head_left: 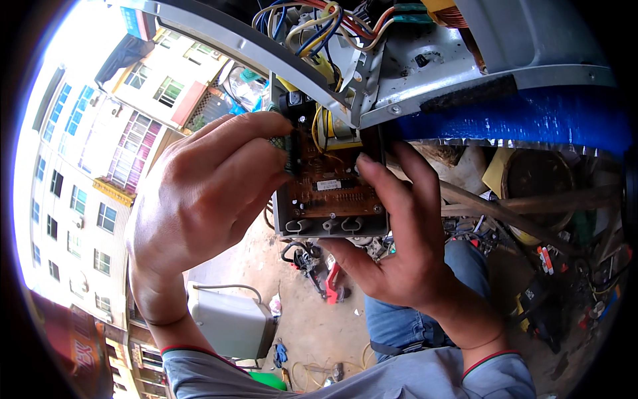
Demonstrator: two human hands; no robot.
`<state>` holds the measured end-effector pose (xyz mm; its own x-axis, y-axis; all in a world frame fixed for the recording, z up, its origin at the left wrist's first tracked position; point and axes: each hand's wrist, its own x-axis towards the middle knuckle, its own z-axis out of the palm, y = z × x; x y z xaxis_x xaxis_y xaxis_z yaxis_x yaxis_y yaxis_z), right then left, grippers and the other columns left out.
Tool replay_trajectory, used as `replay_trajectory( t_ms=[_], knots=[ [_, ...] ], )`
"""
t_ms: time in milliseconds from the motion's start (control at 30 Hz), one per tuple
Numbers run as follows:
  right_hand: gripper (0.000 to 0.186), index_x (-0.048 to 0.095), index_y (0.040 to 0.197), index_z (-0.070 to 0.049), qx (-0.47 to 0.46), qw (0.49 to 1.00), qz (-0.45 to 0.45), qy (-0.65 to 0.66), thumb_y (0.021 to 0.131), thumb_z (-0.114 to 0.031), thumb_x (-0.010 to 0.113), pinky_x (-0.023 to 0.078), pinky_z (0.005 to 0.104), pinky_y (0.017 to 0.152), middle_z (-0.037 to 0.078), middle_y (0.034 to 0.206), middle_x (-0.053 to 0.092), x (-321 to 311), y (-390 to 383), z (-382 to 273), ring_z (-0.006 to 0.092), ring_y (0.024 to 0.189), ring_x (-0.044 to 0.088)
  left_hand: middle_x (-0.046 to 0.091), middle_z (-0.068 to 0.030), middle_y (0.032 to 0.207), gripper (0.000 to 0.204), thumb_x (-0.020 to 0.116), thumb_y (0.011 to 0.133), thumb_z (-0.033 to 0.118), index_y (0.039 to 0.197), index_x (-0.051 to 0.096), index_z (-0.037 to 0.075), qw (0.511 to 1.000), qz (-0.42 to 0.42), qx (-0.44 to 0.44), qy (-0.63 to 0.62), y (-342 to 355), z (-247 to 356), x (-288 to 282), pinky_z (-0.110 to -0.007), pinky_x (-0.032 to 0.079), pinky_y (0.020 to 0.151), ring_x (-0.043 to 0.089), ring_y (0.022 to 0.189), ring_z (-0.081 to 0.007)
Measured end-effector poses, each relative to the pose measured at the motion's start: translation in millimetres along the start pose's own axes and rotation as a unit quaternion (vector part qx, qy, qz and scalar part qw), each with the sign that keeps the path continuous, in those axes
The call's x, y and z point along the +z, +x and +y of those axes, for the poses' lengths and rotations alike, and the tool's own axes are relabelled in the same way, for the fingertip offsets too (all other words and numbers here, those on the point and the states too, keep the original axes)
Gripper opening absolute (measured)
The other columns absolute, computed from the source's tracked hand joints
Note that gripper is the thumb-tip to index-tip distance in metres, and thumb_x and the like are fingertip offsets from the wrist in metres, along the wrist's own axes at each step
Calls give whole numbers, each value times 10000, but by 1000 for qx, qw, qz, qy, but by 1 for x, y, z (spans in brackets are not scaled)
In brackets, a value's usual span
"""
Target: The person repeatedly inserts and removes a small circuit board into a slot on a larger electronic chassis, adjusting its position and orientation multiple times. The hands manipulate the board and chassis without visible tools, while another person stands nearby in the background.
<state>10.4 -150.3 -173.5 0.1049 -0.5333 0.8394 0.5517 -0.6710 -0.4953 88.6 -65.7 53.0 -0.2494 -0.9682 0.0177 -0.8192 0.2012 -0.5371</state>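
A brown circuit board sits in a grey plastic case, just below a metal appliance frame. My right hand grips the case from its right side, with one finger at the board's edge and another part of the hand under the case. My left hand is closed at the board's left edge, fingertips pressed together by a dark green part; what they pinch is hidden. Yellow wires run from the board up to the frame.
Bundled coloured wires and a copper-wound part are inside the appliance above. Blue plastic sheeting lies under its right side. Below are a white metal box, a red-handled tool, wooden sticks and scattered parts on the floor.
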Motion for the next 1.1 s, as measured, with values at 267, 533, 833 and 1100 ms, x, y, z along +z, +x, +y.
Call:
replay_trajectory(
  t_ms=[267, 533, 833, 1100],
  knots=[
    [831, 491, 1455, 35, 1, 1000, -6, -3, 777, -195, 913, 438, 492, 1110, 312, 1463, 433, -1, 0, -3, 459, 1342, 493, 722, -184, 1121, 248, 806, 778, -44, 1005, 707, -40, 999, -12, 19, 25, 1, -2, -2, -382, 617, 738, 752, 904, -329],
    [820, 500, 1451, 28, 4, 1000, 3, 1, 788, -233, 905, 434, 491, 1105, 313, 1454, 439, 1, 0, -2, 454, 1334, 496, 728, -183, 1122, 261, 814, 761, -25, 1004, 720, -27, 999, -2, 33, 36, 1, -5, -1, -390, 604, 738, 745, 888, -332],
    [811, 513, 1446, 23, 36, 999, -10, 22, 788, -240, 906, 434, 495, 1098, 315, 1440, 448, 0, -3, -6, 452, 1318, 498, 716, -183, 1105, 264, 828, 721, -37, 956, 707, -47, 996, 4, 70, 54, -2, -8, -1, -373, 606, 668, 728, 821, -308],
    [809, 509, 1455, 20, 40, 999, -17, 22, 796, -244, 898, 436, 498, 1095, 319, 1433, 444, -1, -4, -5, 462, 1313, 493, 723, -209, 1179, 293, 820, 744, -31, 1024, 737, -56, 1000, 1, -9, 10, -3, -2, 2, -359, 606, 750, 758, 936, -300]
  ],
)
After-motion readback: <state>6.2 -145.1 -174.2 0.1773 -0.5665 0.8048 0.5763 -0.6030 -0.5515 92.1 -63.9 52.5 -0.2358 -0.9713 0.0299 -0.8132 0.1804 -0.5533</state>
